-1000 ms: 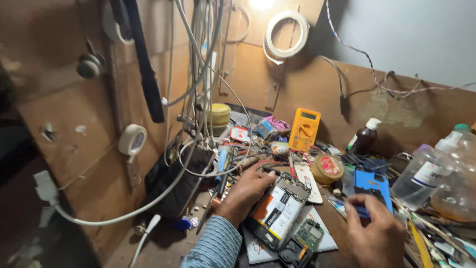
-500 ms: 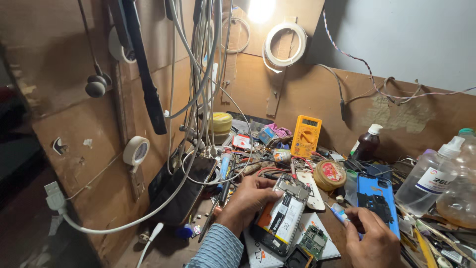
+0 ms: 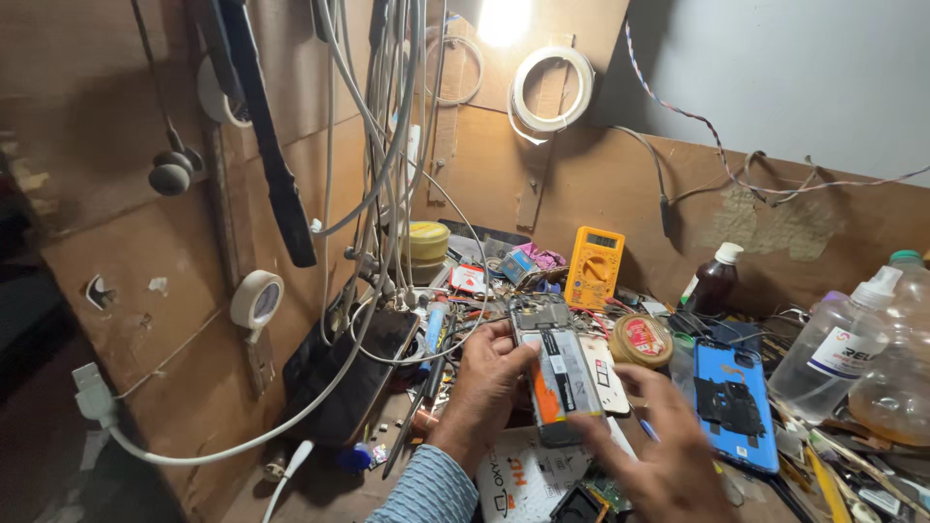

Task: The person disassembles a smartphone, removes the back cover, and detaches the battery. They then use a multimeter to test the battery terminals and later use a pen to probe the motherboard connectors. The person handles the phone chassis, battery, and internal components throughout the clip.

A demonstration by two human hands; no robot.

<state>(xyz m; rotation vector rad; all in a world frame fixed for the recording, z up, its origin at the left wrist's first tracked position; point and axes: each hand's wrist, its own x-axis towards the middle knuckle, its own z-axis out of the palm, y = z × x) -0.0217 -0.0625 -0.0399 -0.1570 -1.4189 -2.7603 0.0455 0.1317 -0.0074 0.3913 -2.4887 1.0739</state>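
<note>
Clamped by the left hand point(image 3: 489, 373) along its left edge: an opened phone point(image 3: 560, 373), back cover off, battery and board showing, raised above the cluttered bench point(image 3: 320, 479). Farther left, a dark phone point(image 3: 351, 373) leaning by the hanging cables point(image 3: 387, 145), with a tape roll point(image 3: 256, 298) on the wall. Just right of the held phone, the right hand point(image 3: 668, 455), blurred, fingers spread beside its lower right corner; contact cannot be told. Behind, a yellow multimeter point(image 3: 593, 266) and a round tin point(image 3: 641, 340). Right again, a blue back cover point(image 3: 733, 402), a brown bottle point(image 3: 715, 282), then a clear bottle point(image 3: 835, 341).
</note>
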